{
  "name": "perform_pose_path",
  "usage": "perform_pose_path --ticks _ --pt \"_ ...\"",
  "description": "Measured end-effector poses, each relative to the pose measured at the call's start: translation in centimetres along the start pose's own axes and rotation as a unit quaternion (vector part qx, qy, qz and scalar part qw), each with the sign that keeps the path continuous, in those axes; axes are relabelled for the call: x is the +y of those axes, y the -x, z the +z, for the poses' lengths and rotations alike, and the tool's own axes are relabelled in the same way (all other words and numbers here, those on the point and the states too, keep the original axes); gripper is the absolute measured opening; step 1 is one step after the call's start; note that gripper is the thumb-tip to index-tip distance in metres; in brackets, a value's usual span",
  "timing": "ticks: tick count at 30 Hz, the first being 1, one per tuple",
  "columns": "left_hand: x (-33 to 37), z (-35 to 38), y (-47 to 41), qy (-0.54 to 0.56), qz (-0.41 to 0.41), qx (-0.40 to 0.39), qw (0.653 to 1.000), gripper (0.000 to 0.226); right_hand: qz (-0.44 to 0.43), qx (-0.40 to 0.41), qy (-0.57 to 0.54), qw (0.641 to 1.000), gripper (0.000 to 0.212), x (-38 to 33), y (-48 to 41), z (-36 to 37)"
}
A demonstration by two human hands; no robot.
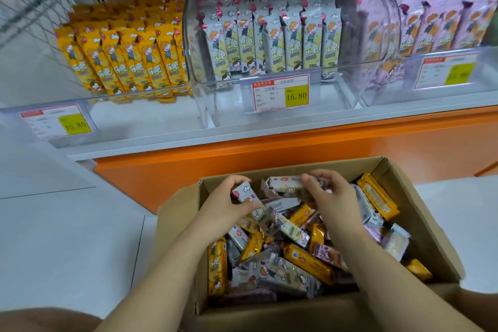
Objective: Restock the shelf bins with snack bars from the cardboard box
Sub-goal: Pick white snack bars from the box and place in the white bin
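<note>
Left hand (225, 206) grips a grey snack bar (246, 195), fingers curled round it. Right hand (330, 194) pinches a second grey bar (284, 183), partly hidden by its fingers. Both hands are inside the cardboard box (420, 213), above loose bars (304, 259). Beyond the hands stand the shelf bins (229, 108); the rightmost is blurred.

Even bright light is filling the scene, glare is streaking the clear bin (388, 16) walls, shelf edge (269, 131) is bowing, top corners are blurring.
</note>
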State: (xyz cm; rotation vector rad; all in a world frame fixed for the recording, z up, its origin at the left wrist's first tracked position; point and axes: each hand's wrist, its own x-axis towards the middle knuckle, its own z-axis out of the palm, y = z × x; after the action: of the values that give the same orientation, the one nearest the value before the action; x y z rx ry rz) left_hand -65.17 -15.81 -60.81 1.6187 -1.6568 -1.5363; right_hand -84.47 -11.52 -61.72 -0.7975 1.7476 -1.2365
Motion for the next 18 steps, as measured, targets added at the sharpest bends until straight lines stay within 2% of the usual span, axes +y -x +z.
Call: perform_pose_path --ticks 4,8,10,12,15,18 --pt "0.3 0.0 0.2 0.147 -0.014 -0.018 0.989 0.048 0.068 -0.072 -0.087 0.991 0.023 0.0 0.7 0.7" --pt "0.3 -0.2 0.3 0.215 0.003 -0.001 0.977 0.044 0.003 -0.094 0.041 0.995 0.018 0.3 1.1 0.9" --pt "0.3 -0.2 0.5 0.175 0.024 0.005 0.984 0.038 -0.018 -0.122 0.072 0.990 0.010 0.4 1.0 1.2" --pt "0.2 -0.4 0.5 0.119 0.040 0.017 0.992 0.032 -0.034 -0.154 0.091 0.983 0.012 0.7 0.8 1.4" --pt "0.1 -0.8 0.5 0.056 0.045 0.043 0.996 0.025 -0.043 -0.179 0.143 0.972 0.023 1.0 0.1 1.1" --pt "-0.2 -1.3 0.6 -0.058 0.045 0.070 0.995 0.020 -0.023 -0.203 0.257 0.945 0.041 3.1 -1.0 0.6"
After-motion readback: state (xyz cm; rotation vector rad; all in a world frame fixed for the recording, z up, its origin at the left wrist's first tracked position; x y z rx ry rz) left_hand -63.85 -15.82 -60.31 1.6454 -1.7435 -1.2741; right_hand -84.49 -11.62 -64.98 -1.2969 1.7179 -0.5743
